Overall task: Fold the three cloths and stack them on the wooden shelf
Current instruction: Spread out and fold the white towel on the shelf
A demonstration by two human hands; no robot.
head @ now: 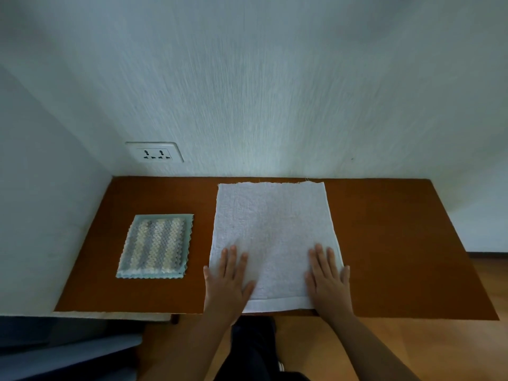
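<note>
1. Both hands lie flat and palm down, fingers straight and slightly spread. The left hand (228, 279) presses the near left corner of a white rectangular terry cloth (272, 224), and the right hand (328, 279) presses its near right corner. They are well apart and grip nothing.
2. Both forearms reach in from the lower edge.
3. That cloth has a nubbly, faintly creased surface and a stitched hem along its near edge. It lies spread on the brown flat wooden shelf (384, 243), far edge near the wall.
4. To its left, apart from it, a folded grey-and-cream striped woven cloth (156, 244) with zigzag-cut edges rests on a folded pale blue cloth (149, 275), forming a neat rectangular stack on the same shelf.
5. A white wall socket (155, 152) sits on the textured wall above the stack.
</note>
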